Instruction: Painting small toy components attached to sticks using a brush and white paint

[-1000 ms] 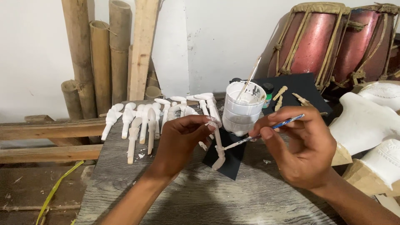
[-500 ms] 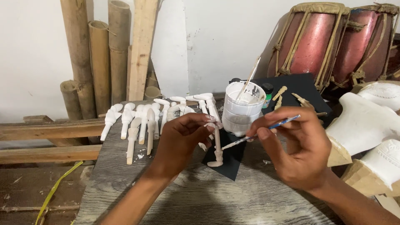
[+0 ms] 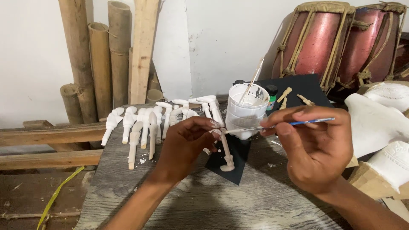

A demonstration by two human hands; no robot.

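As seen from the head camera, a small white-coated peg [image 3: 224, 147] is held upright by the left hand [image 3: 187, 145], its flared foot resting on a dark card [image 3: 232, 164] that lies on the grey wooden bench [image 3: 179, 200]. The upper end of the peg is pinched between the fingertips of the left hand. A thin paintbrush [image 3: 294, 124] with a blue handle is gripped by the right hand [image 3: 317, 149], fingers closed around it, and its tip is laid against the top of the peg.

Just behind the peg, a white plastic cup [image 3: 245, 113] with a stick standing in it is placed. A row of coated pegs [image 3: 147, 123] is laid out on the bench to the left, well apart from the hands. Bamboo poles [image 3: 100, 64] are leaned against the wall, and two red drums [image 3: 341, 42] are seen at the upper right.

The peg is judged to be light, stiff and slender, and slippery wherever the coating is wet. It is best held at its very top or at its foot, clear of fresh coating.

The contents of the cup cannot be seen. The bristles of the paintbrush are too small to make out. The white carved pieces [image 3: 383, 123] at the right are cut off by the frame edge.
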